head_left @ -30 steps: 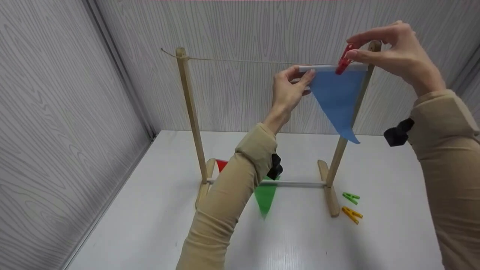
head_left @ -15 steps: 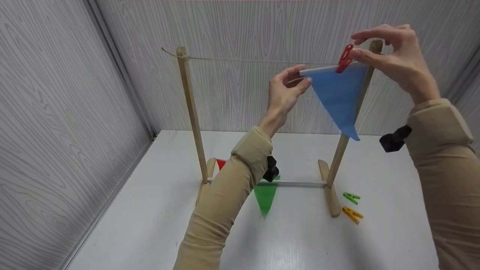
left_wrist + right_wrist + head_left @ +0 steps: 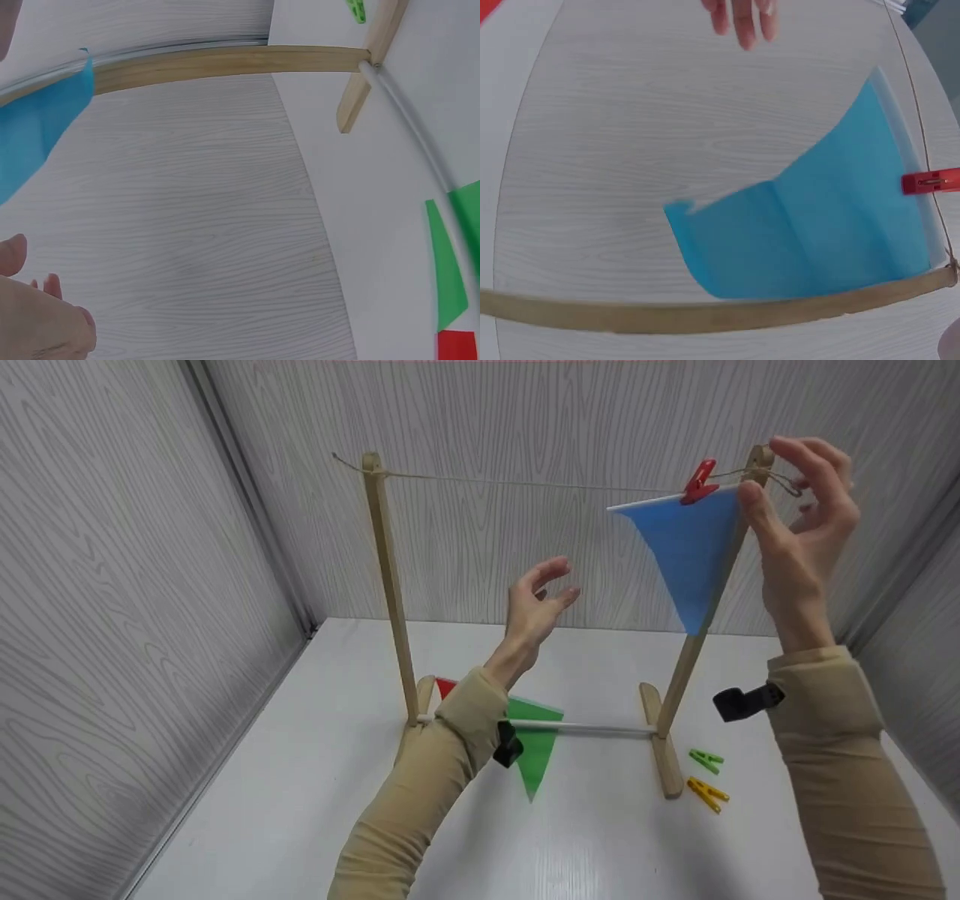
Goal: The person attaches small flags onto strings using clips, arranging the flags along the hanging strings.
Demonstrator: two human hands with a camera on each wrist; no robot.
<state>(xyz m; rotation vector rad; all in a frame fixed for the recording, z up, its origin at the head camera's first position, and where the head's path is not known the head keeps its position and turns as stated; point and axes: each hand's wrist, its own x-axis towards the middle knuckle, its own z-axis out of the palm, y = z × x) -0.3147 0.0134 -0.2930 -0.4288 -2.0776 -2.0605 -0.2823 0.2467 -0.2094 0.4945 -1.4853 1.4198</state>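
A blue triangular flag (image 3: 686, 547) with a white top edge hangs from the string (image 3: 517, 482) by a red clothespin (image 3: 701, 484), its top edge sloping down to the left. My right hand (image 3: 814, 517) is around the right post's top, thumb apart from the fingers. In the head view the thumb overlaps the flag's right corner; in the right wrist view the thumb (image 3: 950, 341) shows beyond the post, apart from the cloth. My left hand (image 3: 534, 607) hangs in the air left of the flag, fingers loosely bent, holding nothing.
The wooden stand has a left post (image 3: 386, 570), a right post (image 3: 679, 682) and a white lower bar (image 3: 600, 727). A green flag (image 3: 534, 757) and a red flag (image 3: 444, 688) lie by the bar. Green (image 3: 706, 760) and yellow (image 3: 706, 793) clothespins lie right of the stand.
My left hand has let go of the flag's left corner and moved down left. My right hand has released the red clothespin and moved right and down; the flag's left end has dropped slightly.
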